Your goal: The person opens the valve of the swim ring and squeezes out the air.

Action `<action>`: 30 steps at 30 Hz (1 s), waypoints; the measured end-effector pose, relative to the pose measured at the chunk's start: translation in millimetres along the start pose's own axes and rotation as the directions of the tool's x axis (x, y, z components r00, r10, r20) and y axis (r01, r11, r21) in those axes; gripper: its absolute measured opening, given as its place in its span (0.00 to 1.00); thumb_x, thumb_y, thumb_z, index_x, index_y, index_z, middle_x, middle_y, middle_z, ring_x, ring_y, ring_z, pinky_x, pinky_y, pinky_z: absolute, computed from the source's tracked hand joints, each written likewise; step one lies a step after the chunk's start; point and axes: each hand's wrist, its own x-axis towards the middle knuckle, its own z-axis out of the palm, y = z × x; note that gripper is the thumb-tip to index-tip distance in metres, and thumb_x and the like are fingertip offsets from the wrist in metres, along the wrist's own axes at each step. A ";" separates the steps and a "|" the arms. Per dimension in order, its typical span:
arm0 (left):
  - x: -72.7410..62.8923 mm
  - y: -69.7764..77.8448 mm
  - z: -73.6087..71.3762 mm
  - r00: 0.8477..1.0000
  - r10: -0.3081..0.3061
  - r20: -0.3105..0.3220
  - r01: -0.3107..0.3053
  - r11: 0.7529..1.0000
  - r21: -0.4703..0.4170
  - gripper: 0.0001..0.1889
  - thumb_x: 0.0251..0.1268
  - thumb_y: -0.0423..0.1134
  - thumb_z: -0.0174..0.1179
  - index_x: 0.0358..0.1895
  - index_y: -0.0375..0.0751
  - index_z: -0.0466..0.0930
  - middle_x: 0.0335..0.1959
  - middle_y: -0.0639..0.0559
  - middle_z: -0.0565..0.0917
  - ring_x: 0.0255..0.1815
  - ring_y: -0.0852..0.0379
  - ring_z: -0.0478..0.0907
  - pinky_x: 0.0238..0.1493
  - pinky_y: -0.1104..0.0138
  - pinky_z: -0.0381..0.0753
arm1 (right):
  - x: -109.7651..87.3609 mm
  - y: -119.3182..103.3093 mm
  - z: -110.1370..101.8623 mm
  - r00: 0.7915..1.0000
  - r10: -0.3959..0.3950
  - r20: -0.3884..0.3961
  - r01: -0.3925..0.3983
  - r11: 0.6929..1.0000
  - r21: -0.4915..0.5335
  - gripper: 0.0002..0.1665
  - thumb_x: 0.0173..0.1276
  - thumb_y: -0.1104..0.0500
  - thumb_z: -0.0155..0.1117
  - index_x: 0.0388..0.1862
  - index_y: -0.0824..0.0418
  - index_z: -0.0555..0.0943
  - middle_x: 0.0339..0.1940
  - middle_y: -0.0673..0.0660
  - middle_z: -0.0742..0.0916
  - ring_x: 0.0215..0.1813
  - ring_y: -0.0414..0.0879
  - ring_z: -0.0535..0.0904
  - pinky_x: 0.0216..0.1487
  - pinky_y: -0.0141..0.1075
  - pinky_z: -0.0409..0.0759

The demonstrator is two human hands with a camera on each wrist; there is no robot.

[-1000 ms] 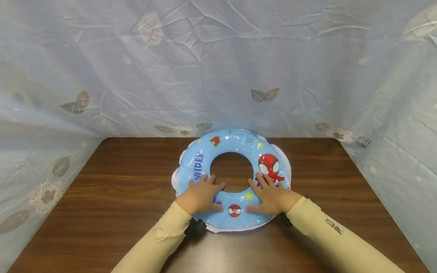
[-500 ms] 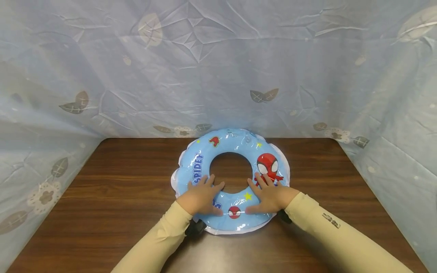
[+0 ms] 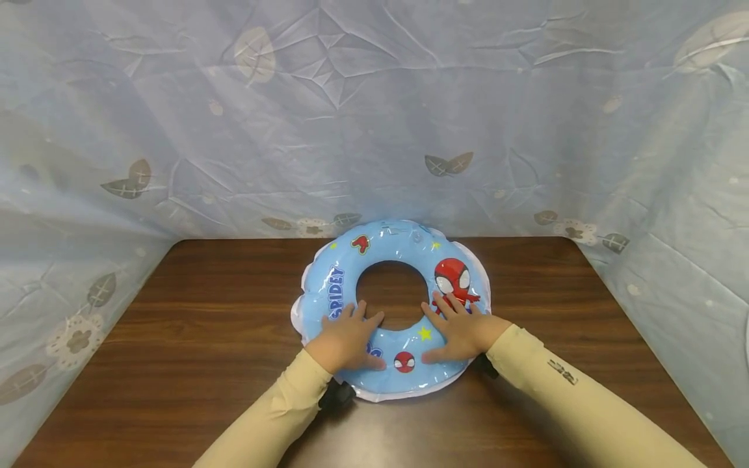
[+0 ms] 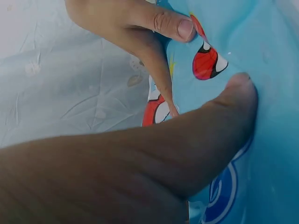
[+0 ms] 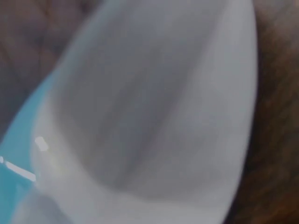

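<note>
A light-blue inflatable swim ring (image 3: 374, 247) lies flat on the table, printed with red spider faces, yellow stars and the word SPIDEY. On its near left part rests my left hand (image 3: 346, 339), fingers spread and pointing away. My right hand (image 3: 465, 331) lies spread on the near right part, beside the printed red figure. In the left wrist view, the left thumb (image 4: 233, 100) touches the blue vinyl, and the right hand (image 4: 135, 28) shows beyond it. The ring's white edge (image 5: 154, 116) fills most of the right wrist view, where the fingers are hidden.
The dark brown wooden table (image 3: 222, 312) carries the ring. A pale blue-grey curtain (image 3: 374, 130) with leaf and flower prints hangs behind the table and along both sides. The ring's far side reaches the table's back edge.
The swim ring has turned slightly anticlockwise and shifted a little left, its red figure moving up and left. Both hands stay spread on it, and the right hand has moved slightly left.
</note>
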 end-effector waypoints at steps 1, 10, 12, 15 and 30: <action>-0.4 0.7 -0.3 1.000 0.000 0.001 0.000 1.000 0.002 0.48 0.56 0.63 0.73 0.79 0.51 0.67 0.81 0.36 0.61 0.81 0.32 0.54 0.67 0.24 0.56 | -1.3 -0.8 -1.7 1.000 0.000 0.006 0.000 1.000 0.002 0.72 0.53 0.15 0.59 0.87 0.52 0.50 0.87 0.60 0.49 0.85 0.66 0.41 0.74 0.75 0.43; -1.5 2.6 0.5 1.000 0.003 -0.009 -0.003 1.000 0.021 0.48 0.57 0.64 0.73 0.79 0.50 0.67 0.81 0.35 0.61 0.81 0.31 0.54 0.67 0.24 0.56 | -21.0 -19.0 -25.7 0.999 -0.012 0.047 0.011 1.000 0.015 0.66 0.60 0.24 0.64 0.86 0.55 0.51 0.87 0.64 0.50 0.84 0.69 0.42 0.74 0.74 0.46; -1.8 3.4 0.9 1.000 0.005 -0.015 -0.004 0.999 0.038 0.47 0.57 0.64 0.72 0.79 0.50 0.67 0.80 0.35 0.62 0.81 0.31 0.55 0.67 0.24 0.58 | -20.6 -19.0 -26.8 0.999 -0.014 0.042 0.014 1.000 0.004 0.66 0.60 0.25 0.65 0.86 0.54 0.51 0.87 0.63 0.51 0.84 0.69 0.43 0.75 0.73 0.47; -2.6 5.1 1.1 1.000 0.010 -0.027 -0.009 0.998 0.065 0.47 0.57 0.66 0.71 0.78 0.49 0.68 0.79 0.35 0.64 0.80 0.31 0.56 0.65 0.24 0.60 | -18.3 -16.7 -27.0 0.999 -0.019 0.031 0.020 1.000 -0.019 0.65 0.60 0.26 0.66 0.87 0.53 0.51 0.87 0.62 0.52 0.84 0.68 0.44 0.75 0.72 0.48; -3.2 9.9 5.0 1.000 0.001 -0.025 0.002 0.994 0.109 0.45 0.62 0.67 0.67 0.78 0.48 0.67 0.79 0.34 0.64 0.80 0.29 0.54 0.65 0.25 0.62 | -9.3 -11.1 -32.1 0.998 -0.033 0.059 0.034 0.999 -0.009 0.67 0.59 0.26 0.67 0.87 0.52 0.49 0.87 0.61 0.52 0.85 0.68 0.42 0.77 0.71 0.45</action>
